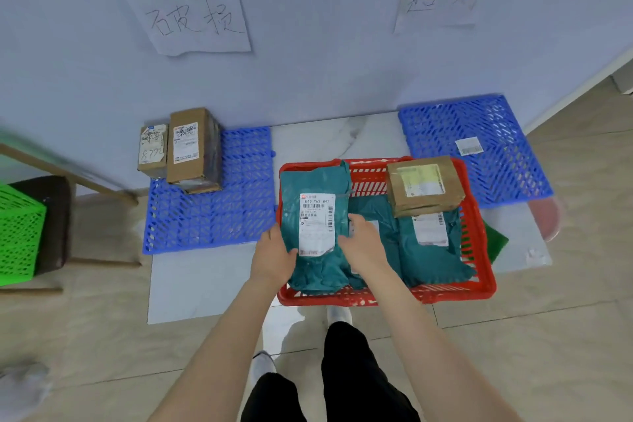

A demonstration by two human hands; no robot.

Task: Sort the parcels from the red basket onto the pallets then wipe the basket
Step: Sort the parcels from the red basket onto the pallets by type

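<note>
We grip a teal parcel point(315, 216) by its side edges, left hand point(274, 252) and right hand point(363, 240) both with fingers point(356, 221) curled round it, over the left of the red basket point(479, 250). Beside it a cardboard box point(424, 185) rests on a second teal parcel point(428, 250). Two boxes point(191, 151) stand on the left blue pallet point(212, 223), and a white packet point(469, 146) lies on the right blue pallet point(496, 127).

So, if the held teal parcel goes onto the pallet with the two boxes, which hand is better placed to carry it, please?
Left. The left hand grips the teal parcel on the side facing that pallet; the right hand would likely have to cross over.
</note>
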